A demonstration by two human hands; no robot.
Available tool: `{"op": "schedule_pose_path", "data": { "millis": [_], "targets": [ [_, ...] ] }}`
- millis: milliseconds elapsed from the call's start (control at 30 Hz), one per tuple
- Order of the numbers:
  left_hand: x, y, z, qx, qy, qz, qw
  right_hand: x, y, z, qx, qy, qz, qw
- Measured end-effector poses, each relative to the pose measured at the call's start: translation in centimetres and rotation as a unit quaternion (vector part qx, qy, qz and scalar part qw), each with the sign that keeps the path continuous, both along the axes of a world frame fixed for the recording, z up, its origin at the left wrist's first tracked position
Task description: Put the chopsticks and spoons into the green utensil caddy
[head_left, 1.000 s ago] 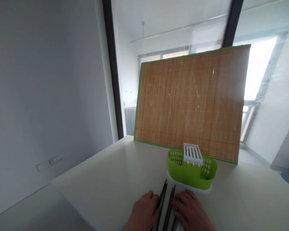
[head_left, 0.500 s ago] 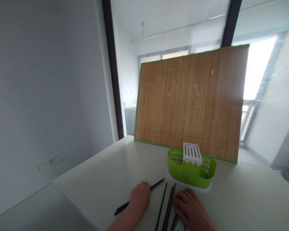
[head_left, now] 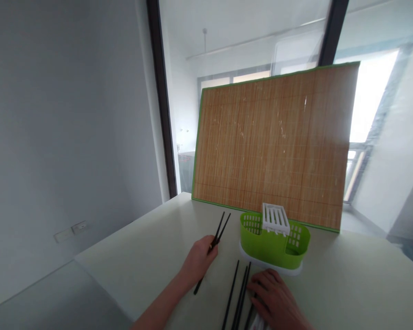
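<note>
Two black chopsticks are gripped in my left hand, closed around their middle. Their upper tips spread apart and point toward the back, and a lower end juts out below the hand. My right hand lies low over the table, its fingers bent but apart, at the right side of several loose black chopsticks. One of those passes close by or under its fingertips; I cannot tell whether they touch. Partly under this hand is a white item with reddish print, mostly hidden.
Just beyond my right hand stands a green basket with perforated ends, a white slatted piece on top and a white base. Behind it, a bamboo mat with green edging leans upright. All rest on a white table.
My left hand has lifted the two chopsticks off the table and turned them more upright, moving slightly toward the back. My right hand has stayed nearly still.
</note>
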State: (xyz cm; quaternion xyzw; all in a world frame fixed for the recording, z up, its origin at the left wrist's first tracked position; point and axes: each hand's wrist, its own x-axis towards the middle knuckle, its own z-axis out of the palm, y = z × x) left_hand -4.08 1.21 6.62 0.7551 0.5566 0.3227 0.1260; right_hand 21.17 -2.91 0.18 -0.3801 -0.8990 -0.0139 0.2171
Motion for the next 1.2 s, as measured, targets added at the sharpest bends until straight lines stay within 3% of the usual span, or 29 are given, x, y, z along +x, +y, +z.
{"op": "schedule_pose_path", "data": {
  "millis": [133, 233, 467, 733, 967, 1200],
  "targets": [
    [0.2, 0.2, 0.7, -0.045, -0.191, -0.045, 0.979, 0.0, 0.0, 0.1, -0.004, -0.004, -0.005, 1.000],
    [0.3, 0.5, 0.5, -0.067, -0.241, -0.074, 0.965, 0.0, 0.0, 0.1, -0.005, -0.008, -0.006, 1.000],
    [-0.6, 0.4, 0.8, -0.010, -0.134, -0.037, 0.990, 0.0, 0.0, 0.1, 0.007, -0.011, -0.004, 1.000],
    [-0.4, -0.3, 1.9, -0.037, -0.057, -0.040, 0.997, -0.1, -0.1, 0.2, 0.027, -0.006, -0.002, 1.000],
    [0.2, -0.9, 1.8, -0.024, -0.078, -0.096, 0.992, -0.2, -0.1, 0.4, 0.013, -0.010, -0.007, 1.000],
    [1.1, -0.5, 0.8, -0.057, -0.080, -0.133, 0.986, -0.1, 0.0, 0.3, 0.021, -0.014, -0.003, 1.000]
  ]
}}
